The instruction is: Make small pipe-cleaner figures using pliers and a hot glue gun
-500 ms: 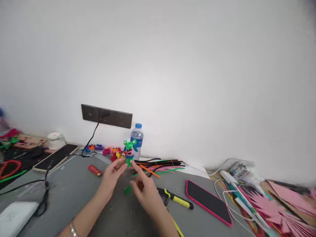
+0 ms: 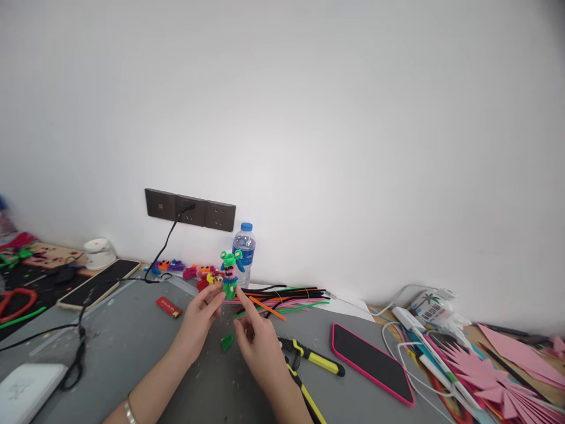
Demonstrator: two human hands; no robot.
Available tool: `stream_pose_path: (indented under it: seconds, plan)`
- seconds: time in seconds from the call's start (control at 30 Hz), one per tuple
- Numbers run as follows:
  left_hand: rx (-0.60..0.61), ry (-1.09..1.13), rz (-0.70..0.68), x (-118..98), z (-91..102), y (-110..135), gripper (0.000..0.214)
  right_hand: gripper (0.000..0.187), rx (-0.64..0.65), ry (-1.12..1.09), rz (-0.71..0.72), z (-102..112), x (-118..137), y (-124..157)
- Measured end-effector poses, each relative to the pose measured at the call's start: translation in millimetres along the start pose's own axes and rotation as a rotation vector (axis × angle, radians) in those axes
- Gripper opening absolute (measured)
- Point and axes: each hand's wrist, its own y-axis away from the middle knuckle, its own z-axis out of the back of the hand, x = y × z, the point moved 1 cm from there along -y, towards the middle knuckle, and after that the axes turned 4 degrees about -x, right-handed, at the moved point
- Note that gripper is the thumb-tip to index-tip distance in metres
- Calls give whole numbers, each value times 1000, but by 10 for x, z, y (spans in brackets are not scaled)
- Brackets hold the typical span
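Note:
My left hand (image 2: 199, 321) pinches the base of a small green pipe-cleaner figure (image 2: 230, 272) and holds it upright above the grey table (image 2: 132, 341). The figure has green loops on top, a blue piece at its side and a pink middle. My right hand (image 2: 256, 344) is just right of it, its fingertips bent toward the figure's lower part; I cannot make out whether they hold anything. A small green scrap (image 2: 227, 342) lies on the table between my hands.
A bundle of coloured pipe cleaners (image 2: 282, 297), a water bottle (image 2: 244, 250) and small finished figures (image 2: 198, 274) sit by the wall. Yellow-handled pliers (image 2: 309, 359), a pink-cased phone (image 2: 371, 364), a red lighter (image 2: 168, 307), cables and pink paper shapes (image 2: 498, 377) surround my hands.
Both hands and the figure have barely shifted. The view has moved slightly, and the right hand has drawn a little closer to the figure's base.

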Motion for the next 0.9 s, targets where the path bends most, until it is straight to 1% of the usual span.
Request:
stream_pose_path:
  seconds: [0.1,0.3,0.4,0.63,0.9]
  plan:
    - [19,-23,-13,-19,-24,29,54,61,3,-4,10,-2,-23,3]
    - [-11,-150,-103,-76,-33,38,49,63,41,-47,-32,25,-23,-2]
    - [-21,-179,-132,-97,-48,45,48,65,45,-61,-40,33,-21,3]
    - [-40,-169,-113,-118,-67,70,49,67,83,-63,-49,24,-37,15]
    - [-26,-203,-112,-116,-67,68,52,68,95,-80,-62,20,-41,12]
